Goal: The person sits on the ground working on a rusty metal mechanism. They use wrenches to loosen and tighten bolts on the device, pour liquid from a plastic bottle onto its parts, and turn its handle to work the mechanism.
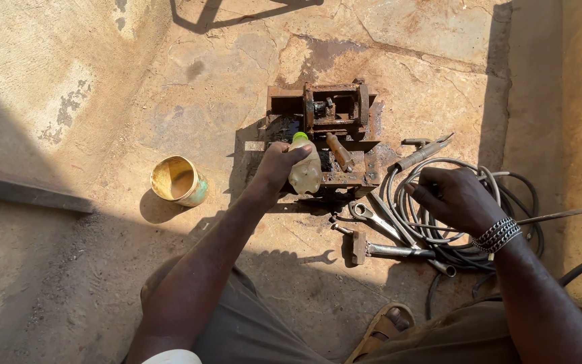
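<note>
My left grip (279,164) is wrapped around a green-capped plastic bottle (305,168), held at frame centre over the rusty metal vise (331,111). My right grip (454,199), fingers loosely curled and holding nothing, rests on coiled black cable (506,232) at right, near a spanner (370,217).

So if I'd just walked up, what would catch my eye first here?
Probably the rusty brown metal block fixture sitting on the stone floor at the centre, with the left hand tipping a small clear plastic bottle with a green cap against it. Just right of it, the right hand rests on a coil of black and grey cable, and a round yellow tin can stands open off to the left.
</note>
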A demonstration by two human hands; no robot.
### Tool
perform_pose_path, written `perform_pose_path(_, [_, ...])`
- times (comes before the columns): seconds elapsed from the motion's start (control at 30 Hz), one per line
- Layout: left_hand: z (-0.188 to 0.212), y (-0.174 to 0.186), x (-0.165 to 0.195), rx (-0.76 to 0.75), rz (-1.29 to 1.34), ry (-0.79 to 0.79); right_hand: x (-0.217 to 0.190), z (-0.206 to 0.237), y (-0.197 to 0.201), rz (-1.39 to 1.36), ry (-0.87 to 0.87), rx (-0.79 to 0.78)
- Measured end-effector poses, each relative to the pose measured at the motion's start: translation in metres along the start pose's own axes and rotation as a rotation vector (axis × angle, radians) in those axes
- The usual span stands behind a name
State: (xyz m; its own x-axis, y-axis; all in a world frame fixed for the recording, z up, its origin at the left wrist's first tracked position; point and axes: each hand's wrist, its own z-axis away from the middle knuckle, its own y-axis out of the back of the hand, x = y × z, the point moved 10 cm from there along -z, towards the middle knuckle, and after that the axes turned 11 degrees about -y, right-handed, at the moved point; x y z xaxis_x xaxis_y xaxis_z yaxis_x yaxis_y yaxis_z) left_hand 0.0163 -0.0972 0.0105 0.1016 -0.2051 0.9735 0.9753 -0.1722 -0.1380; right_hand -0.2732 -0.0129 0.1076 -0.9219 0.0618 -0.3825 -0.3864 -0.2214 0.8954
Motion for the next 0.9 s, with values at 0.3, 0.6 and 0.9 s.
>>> perform_pose_path(0.3, [0.001, -0.024, -0.025, 0.054, 0.288, 0.031, -0.006, 0.012, 0.021, -0.095, 0.154, 0.061])
perform_pose_path(0.6, [0.010, -0.036, -0.017, 0.087, 0.232, 0.057, 0.010, 0.020, 0.020, -0.093, 0.068, 0.014])
perform_pose_path(0.9, [0.014, -0.044, -0.009, 0.080, 0.303, 0.019, 0.011, 0.022, 0.023, -0.051, 0.080, 0.057])
